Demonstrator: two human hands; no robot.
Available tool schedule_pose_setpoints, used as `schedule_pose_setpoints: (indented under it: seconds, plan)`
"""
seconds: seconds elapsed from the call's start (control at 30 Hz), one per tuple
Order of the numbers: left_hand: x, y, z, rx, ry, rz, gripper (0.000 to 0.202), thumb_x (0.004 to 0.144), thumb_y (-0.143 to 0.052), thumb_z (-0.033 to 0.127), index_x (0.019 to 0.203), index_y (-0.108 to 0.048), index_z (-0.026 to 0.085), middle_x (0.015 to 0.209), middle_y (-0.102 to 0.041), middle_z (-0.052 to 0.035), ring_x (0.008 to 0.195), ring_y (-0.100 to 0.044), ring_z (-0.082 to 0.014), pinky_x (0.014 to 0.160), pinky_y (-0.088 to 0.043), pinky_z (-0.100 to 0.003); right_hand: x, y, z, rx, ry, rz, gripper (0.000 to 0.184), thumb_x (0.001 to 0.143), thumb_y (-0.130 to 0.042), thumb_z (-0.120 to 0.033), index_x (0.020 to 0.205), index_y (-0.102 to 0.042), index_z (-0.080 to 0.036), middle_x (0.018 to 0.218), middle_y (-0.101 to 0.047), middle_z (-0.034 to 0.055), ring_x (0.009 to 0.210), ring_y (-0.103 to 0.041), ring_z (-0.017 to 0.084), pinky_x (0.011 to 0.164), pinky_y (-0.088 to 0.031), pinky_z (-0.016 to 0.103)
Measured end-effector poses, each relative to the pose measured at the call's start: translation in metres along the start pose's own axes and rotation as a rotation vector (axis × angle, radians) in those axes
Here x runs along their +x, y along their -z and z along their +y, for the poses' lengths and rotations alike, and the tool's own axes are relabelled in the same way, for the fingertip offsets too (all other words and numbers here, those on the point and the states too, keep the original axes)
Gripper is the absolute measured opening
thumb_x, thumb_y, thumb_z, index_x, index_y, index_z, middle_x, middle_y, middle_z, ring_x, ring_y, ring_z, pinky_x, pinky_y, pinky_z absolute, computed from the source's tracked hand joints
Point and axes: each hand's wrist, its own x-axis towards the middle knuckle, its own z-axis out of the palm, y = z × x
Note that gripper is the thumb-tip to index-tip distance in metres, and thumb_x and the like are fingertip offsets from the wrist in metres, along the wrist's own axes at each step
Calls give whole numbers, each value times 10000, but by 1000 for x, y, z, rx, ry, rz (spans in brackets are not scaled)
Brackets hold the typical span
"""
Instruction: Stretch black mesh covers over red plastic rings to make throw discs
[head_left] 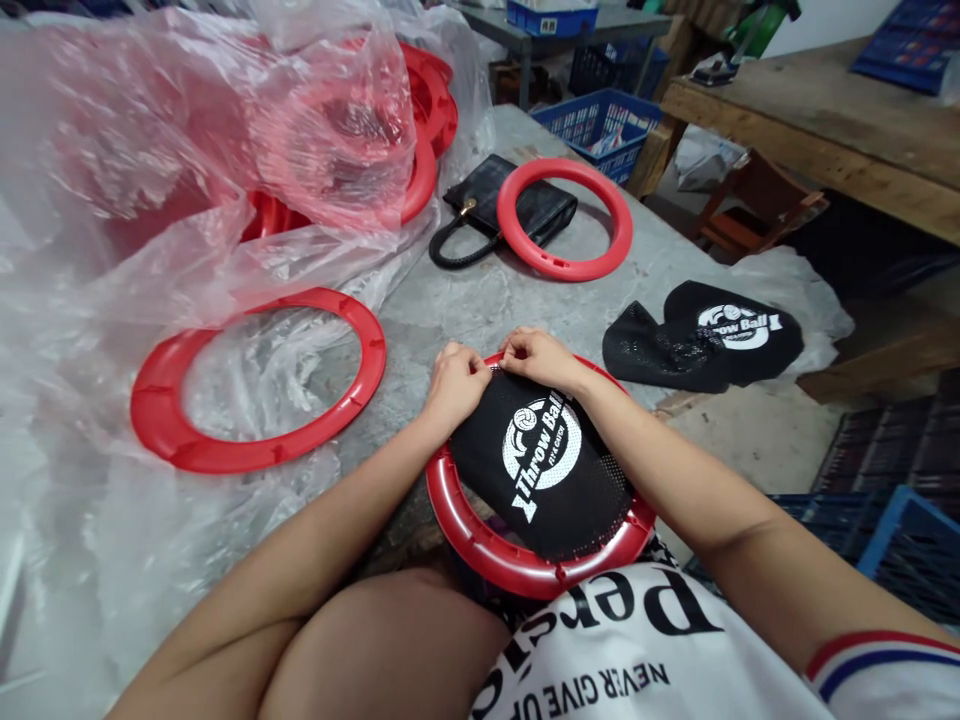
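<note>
A red plastic ring [480,535] rests on my lap against the table edge, with a black fabric disc [480,440] printed "Throw Ball" lying across it. At the ring's far rim, my left hand [459,378] pinches the fabric's edge. Close beside it, my right hand [534,352] is closed on the same edge, thumb and fingertips together. The fabric reaches the ring's rim at the far side and near right; a gap shows at the near left. Exactly how the edge sits under my fingertips is hidden.
Another red ring [360,345] lies left on plastic sheeting. Several more fill a clear bag [187,120] behind. A black handbag [480,190] sits under a third ring [619,220]. Black printed fabric pieces [675,345] lie at right. Blue crates [574,120] stand beyond the grey table [405,330].
</note>
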Motion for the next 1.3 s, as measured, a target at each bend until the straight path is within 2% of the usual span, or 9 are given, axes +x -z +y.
schedule_pose_setpoints:
  seconds: [0.27, 0.33, 0.47, 0.57, 0.73, 0.83, 0.97, 1.13, 1.3]
  plan:
    - [3, -2, 1, 94, -4, -5, 161, 821, -579, 152, 669, -567, 203, 913, -583, -64, 1013, -573, -241, 1005, -448, -393, 0, 0, -4, -93, -43, 14, 93, 858, -619, -187, 784, -673, -183, 1020, -703, 64, 913, -610, 185, 871, -448, 306]
    - [3, 0, 0, 43, -21, -2, 156, 839, -571, 170, 688, -590, 203, 905, -584, -57, 997, -579, -230, 1007, -452, -383, 1, 5, -1, -46, 1, -46, 72, 844, -643, -172, 882, -705, -179, 1015, -692, 50, 947, -611, 182, 910, -449, 305]
    - [3, 5, 0, -162, -9, 27, 111, 817, -547, 138, 775, -633, 193, 915, -602, -34, 906, -598, -183, 941, -492, -332, 2, 16, 3, -86, 69, -179, 201, 762, -756, -162, 958, -731, -202, 1079, -673, 40, 1068, -591, 213, 1006, -429, 336]
    - [1, 11, 2, -211, -54, 75, 162, 805, -522, 110, 859, -654, 188, 968, -620, -37, 875, -603, -171, 922, -502, -327, -4, 22, 3, -243, 8, -143, 151, 771, -766, -188, 919, -739, -197, 1040, -657, 74, 1041, -586, 246, 987, -443, 370]
    - [-7, 13, 9, 55, -177, 23, 185, 833, -541, 120, 889, -694, 208, 1091, -655, -77, 1112, -570, -260, 1074, -419, -441, -29, 31, 2, -350, -157, -37, 143, 832, -724, -240, 964, -754, -197, 1035, -645, 128, 1010, -573, 291, 949, -463, 420]
    - [-12, 9, 13, 182, -193, -58, 180, 880, -549, 182, 929, -720, 213, 1170, -658, -91, 1187, -528, -306, 1079, -393, -486, -35, 38, -2, -354, -155, -8, 171, 852, -694, -234, 1006, -754, -191, 1074, -654, 148, 1045, -563, 316, 971, -454, 449]
    - [-10, 4, 19, 241, -189, -88, 209, 912, -535, 217, 968, -737, 213, 1209, -645, -102, 1208, -504, -324, 1069, -386, -497, -21, 42, -8, -274, -20, 1, 130, 812, -695, -163, 920, -762, -190, 1123, -676, 122, 1109, -574, 295, 1054, -406, 428]
    - [0, 0, 24, 172, -86, -120, 145, 897, -611, 279, 893, -742, 218, 1133, -637, -97, 1181, -524, -322, 1066, -398, -483, 0, 34, -2, 13, 10, -192, 106, 724, -725, -92, 706, -727, -196, 926, -716, 33, 1037, -638, 223, 1017, -423, 342]
    - [2, -5, 20, 104, -50, -98, 81, 863, -649, 222, 813, -713, 214, 1078, -658, -73, 1140, -551, -294, 1057, -409, -467, -1, 23, 13, 146, 18, -147, 84, 713, -739, -112, 689, -707, -185, 927, -715, 16, 1079, -629, 202, 1026, -411, 317]
